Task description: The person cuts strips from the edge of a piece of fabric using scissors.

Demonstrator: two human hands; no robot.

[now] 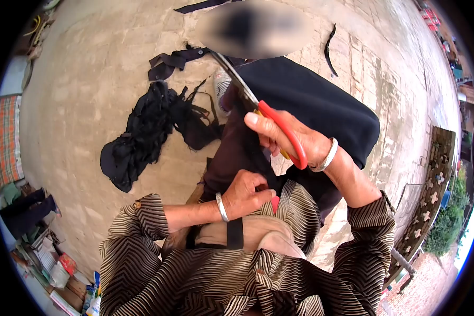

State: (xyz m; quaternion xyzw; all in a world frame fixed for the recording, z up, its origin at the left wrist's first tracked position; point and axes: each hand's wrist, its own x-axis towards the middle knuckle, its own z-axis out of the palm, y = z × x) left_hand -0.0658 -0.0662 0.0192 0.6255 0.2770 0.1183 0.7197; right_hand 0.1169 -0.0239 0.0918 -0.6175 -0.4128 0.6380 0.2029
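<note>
My right hand [297,139] is closed around the red handles of a pair of scissors [239,81], whose long metal blades point up and to the left. Low over my lap, my left hand [245,194] has its fingers curled together; whatever is between them is hidden. A small red patch [275,203] shows beside its fingertips. Dark cloth lies under both hands, and a broad black cloth [310,97] spreads beyond my right hand. On the floor to the left sits a crumpled heap of black cloth [147,126].
Black strips lie on the paved floor, one with a button [176,60] and a thin one [330,50] at upper right. A checked cloth [6,142] hangs far left, above assorted items. A patterned low wall [424,205] runs along the right. Part of the top is blurred out.
</note>
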